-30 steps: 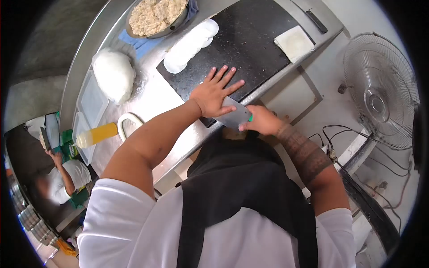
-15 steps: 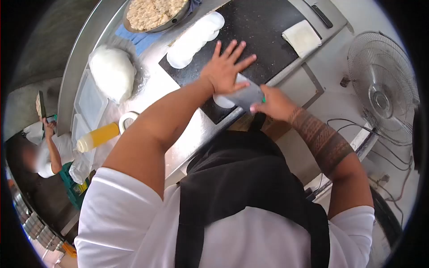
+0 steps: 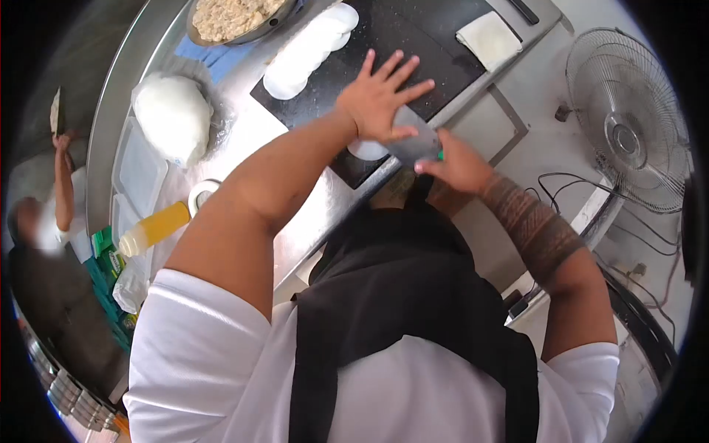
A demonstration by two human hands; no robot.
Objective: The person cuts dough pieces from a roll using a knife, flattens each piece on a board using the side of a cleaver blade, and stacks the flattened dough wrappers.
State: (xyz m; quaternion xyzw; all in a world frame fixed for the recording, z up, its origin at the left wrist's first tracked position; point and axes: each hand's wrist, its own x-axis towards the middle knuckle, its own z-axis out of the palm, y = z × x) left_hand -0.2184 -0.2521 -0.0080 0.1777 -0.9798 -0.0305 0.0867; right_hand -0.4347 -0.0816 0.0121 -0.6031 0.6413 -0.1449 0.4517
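Observation:
A wide cleaver [image 3: 418,142] lies low over the near corner of the black cutting board [image 3: 421,44]. Gripping it at the handle end is my right hand [image 3: 464,164], with a bit of green showing by the fingers. My left hand [image 3: 378,102] is spread flat, its heel and thumb over the blade and its fingers stretched out above the board. A thin white dough round [image 3: 367,150] shows partly from under the blade and my left hand; the rest of it is hidden. Farther back on the board, several white rounds [image 3: 310,53] lie overlapping in a row.
Behind the board stands a metal bowl [image 3: 269,26] of minced filling on a blue cloth [image 3: 210,55]. Left are bagged white dough [image 3: 173,118], plastic lids [image 3: 140,162] and a yellow squeeze bottle [image 3: 156,229]. A folded cloth [image 3: 490,41] lies right, near a fan [image 3: 628,125]. A co-worker [image 3: 63,184] raises a blade.
My hands and the cleaver stay together at the board's corner, with the left fingers pointing slightly more forward. The whole view has shifted a little. The co-worker's arm is higher.

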